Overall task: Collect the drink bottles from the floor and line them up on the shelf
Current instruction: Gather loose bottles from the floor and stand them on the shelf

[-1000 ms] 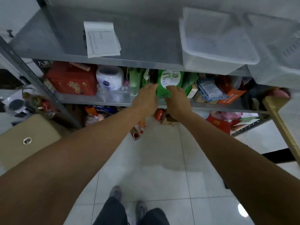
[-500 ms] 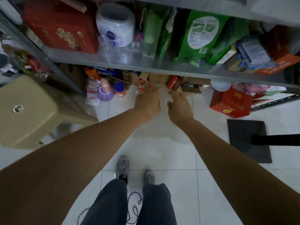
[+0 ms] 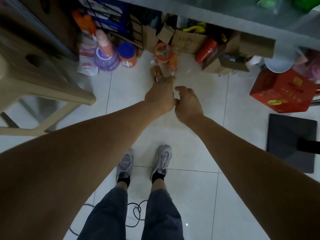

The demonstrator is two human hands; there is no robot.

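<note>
Orange-label bottle (image 3: 163,52) stands on floor (image 3: 216,94) under shelf (image 3: 242,18), blurred; small brown bottle (image 3: 156,73) just in front. Left hand (image 3: 160,97) fingertips at brown bottle, contact unclear. Right hand (image 3: 187,103) alongside, touching left, loosely curled, holding nothing.

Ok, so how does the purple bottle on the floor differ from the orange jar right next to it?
The purple bottle looks taller and narrows to a peach-pink top, while the orange jar is squat with a wide, flat blue lid. The bottle's body is purple, the jar's is orange. Both stand upright, side by side on the white floor.
</note>
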